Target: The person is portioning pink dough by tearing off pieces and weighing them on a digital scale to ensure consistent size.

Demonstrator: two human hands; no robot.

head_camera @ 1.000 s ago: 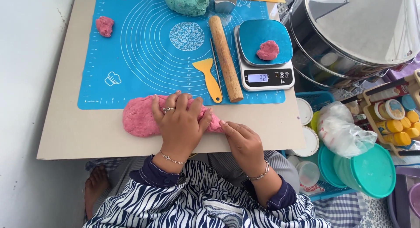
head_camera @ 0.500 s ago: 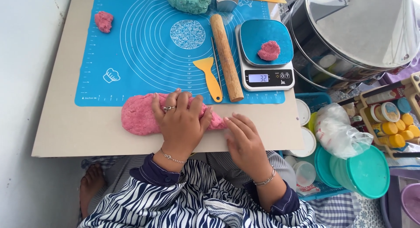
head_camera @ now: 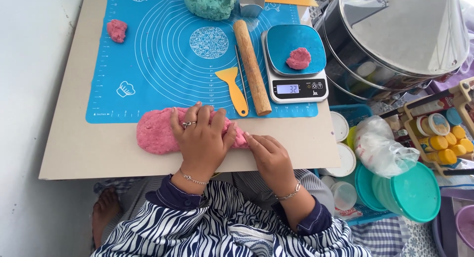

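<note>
My left hand [head_camera: 202, 138] presses flat, grip released, on the pink dough log [head_camera: 158, 133] at the table's [head_camera: 64, 138] near edge; my right hand [head_camera: 269, 156] touches its end, unclenched. The scale's blue tray [head_camera: 291, 40] holds a small pink lump [head_camera: 299, 58].

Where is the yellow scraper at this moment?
The yellow scraper lies on the blue mat, just left of the wooden rolling pin and above the left hand.

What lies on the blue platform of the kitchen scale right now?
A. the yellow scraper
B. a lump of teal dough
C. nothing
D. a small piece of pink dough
D: a small piece of pink dough sits on the scale, while the teal dough and the yellow scraper lie on the blue mat.
</note>
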